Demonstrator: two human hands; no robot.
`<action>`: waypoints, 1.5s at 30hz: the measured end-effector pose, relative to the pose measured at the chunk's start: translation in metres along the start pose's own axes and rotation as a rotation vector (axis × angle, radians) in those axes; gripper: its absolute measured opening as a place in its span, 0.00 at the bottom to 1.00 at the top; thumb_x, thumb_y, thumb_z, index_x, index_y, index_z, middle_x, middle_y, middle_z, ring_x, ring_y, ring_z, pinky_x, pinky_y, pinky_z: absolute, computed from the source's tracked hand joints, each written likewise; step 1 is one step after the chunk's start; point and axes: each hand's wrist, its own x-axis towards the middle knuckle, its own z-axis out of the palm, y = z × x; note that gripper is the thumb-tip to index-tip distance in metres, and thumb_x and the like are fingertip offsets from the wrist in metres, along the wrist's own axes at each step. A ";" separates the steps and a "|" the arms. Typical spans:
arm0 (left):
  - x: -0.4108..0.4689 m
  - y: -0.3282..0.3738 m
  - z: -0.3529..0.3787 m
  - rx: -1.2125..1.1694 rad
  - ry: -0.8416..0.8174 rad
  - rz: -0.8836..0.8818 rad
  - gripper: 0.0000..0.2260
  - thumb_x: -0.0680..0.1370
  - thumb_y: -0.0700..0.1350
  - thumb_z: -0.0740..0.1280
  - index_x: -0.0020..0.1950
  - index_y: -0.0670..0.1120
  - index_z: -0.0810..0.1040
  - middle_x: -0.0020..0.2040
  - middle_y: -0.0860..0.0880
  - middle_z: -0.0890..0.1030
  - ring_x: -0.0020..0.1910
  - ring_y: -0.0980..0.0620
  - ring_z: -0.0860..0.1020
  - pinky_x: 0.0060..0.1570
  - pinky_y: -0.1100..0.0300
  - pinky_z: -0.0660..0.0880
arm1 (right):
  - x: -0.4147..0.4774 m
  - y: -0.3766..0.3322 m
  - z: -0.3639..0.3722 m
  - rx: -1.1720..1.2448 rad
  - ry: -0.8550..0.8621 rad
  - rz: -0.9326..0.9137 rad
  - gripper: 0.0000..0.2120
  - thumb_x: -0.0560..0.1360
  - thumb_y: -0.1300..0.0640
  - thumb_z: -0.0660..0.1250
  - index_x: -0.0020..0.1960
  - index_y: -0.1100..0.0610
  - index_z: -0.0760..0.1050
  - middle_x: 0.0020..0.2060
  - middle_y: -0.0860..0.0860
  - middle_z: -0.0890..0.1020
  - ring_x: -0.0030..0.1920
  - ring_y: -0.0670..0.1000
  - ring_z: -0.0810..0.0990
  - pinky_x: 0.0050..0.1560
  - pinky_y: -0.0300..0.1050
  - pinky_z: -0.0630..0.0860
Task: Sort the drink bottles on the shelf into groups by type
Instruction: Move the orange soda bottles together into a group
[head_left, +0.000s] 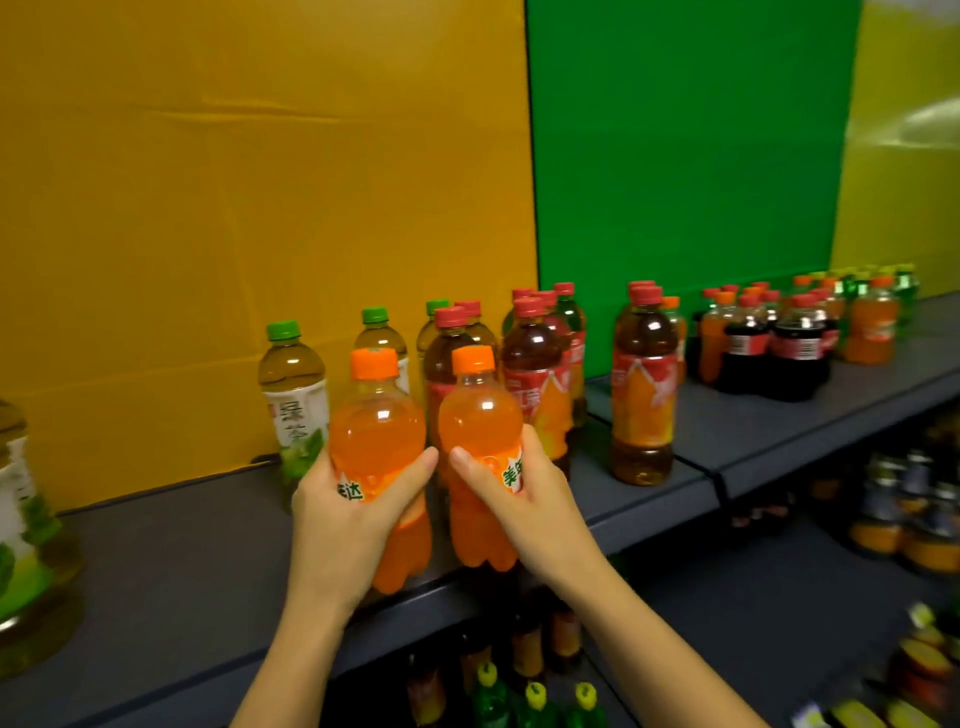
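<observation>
My left hand (343, 514) grips an orange soda bottle (376, 431) with an orange cap, and my right hand (524, 499) grips a second one (480, 421) beside it. Both bottles are upright over the front edge of the grey shelf (171, 561). Right behind them stand several red-capped brown tea bottles (530, 374). Green-capped green tea bottles (293, 384) stand further left. One red-capped tea bottle (644, 384) stands alone to the right.
At the far right of the shelf a mixed cluster holds dark cola bottles (748, 348), orange sodas (872, 327) and green bottles. A large green tea bottle (26, 530) stands at the left edge. Lower shelves below hold more bottles (535, 696). Yellow and green panels back the shelf.
</observation>
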 end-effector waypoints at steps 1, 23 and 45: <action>-0.002 0.006 0.013 -0.021 -0.029 -0.002 0.22 0.56 0.59 0.77 0.46 0.54 0.79 0.42 0.56 0.84 0.41 0.59 0.82 0.41 0.63 0.75 | -0.004 -0.003 -0.015 -0.001 0.020 -0.007 0.27 0.63 0.34 0.67 0.58 0.46 0.70 0.52 0.44 0.81 0.51 0.41 0.80 0.53 0.42 0.78; -0.093 0.030 0.380 -0.282 -0.246 -0.195 0.15 0.59 0.53 0.73 0.40 0.49 0.78 0.35 0.50 0.81 0.33 0.56 0.80 0.38 0.60 0.73 | -0.060 0.027 -0.396 -0.235 0.328 0.123 0.24 0.64 0.36 0.66 0.54 0.49 0.71 0.45 0.49 0.81 0.44 0.45 0.81 0.50 0.50 0.79; -0.004 -0.004 0.705 -0.296 -0.345 -0.134 0.24 0.60 0.55 0.75 0.55 0.56 0.75 0.48 0.54 0.82 0.47 0.55 0.81 0.50 0.58 0.77 | 0.065 0.105 -0.674 -0.350 0.370 0.122 0.24 0.64 0.38 0.65 0.57 0.47 0.68 0.49 0.47 0.79 0.49 0.44 0.79 0.53 0.48 0.77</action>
